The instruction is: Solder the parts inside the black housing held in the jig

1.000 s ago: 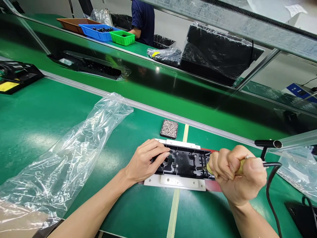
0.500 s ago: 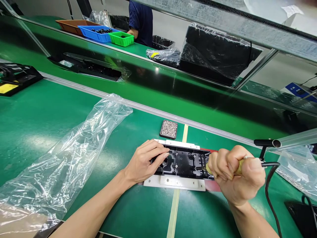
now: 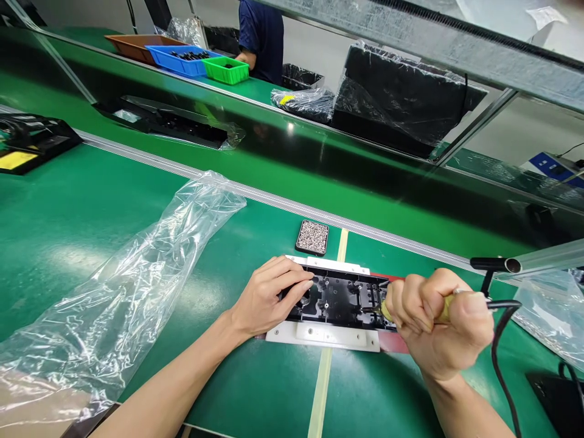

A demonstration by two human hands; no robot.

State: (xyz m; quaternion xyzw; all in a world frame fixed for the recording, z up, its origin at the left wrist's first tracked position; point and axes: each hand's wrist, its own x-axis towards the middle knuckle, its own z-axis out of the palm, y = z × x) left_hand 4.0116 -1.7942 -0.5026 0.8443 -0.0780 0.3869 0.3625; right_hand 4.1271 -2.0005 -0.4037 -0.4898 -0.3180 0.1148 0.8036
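A long black plastic part [image 3: 340,301] lies between white blocks [image 3: 326,336] of a fixture with a red base [image 3: 393,342]. My left hand [image 3: 271,295] rests over the part's left end, fingers together and bent over its edge, pressing or holding it. My right hand [image 3: 440,319] is wrapped round a yellowish corded tool [image 3: 444,307], whose front end points at the right part of the black piece. The tool's tip is hidden or too small to tell. Behind the fixture sits a small black tray [image 3: 312,237] full of tiny metallic pieces.
A clear plastic bag [image 3: 150,267] stretches across the left of the green table. A black cable [image 3: 497,353] hangs at right, near a metal post [image 3: 547,261]. Beyond the rail [image 3: 274,194], a wrapped black part [image 3: 168,125] lies on a green belt. A person [image 3: 262,42] stands behind coloured bins [image 3: 177,59].
The whole view has shifted very slightly. Both hands keep the same pose on the part and the tool.
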